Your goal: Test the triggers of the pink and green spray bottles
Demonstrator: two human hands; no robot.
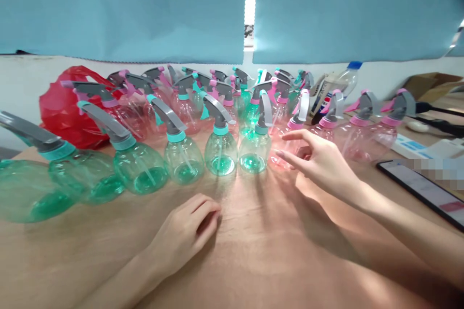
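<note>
My left hand (186, 222) rests on the table (250, 256) in front of the green spray bottles, its fingers curled in and nothing seen in them. My right hand (319, 157) is raised beside a pink spray bottle (281, 154), with thumb and index finger apart; whether they touch the bottle I cannot tell. Just left of it stands a clear green spray bottle (254, 154) with a grey trigger head. More green ones, such as this spray bottle (220, 152), curve away to the left in a row. Several pink spray bottles continue the row to the right.
Behind the front row crowd more pink and green spray bottles. A red plastic bag (68, 111) sits at the back left. At the right are a phone (420, 188), a Pepsi bottle (335, 87), a white box (416, 147) and cardboard (431, 84). Blue blinds (126, 9) hang behind.
</note>
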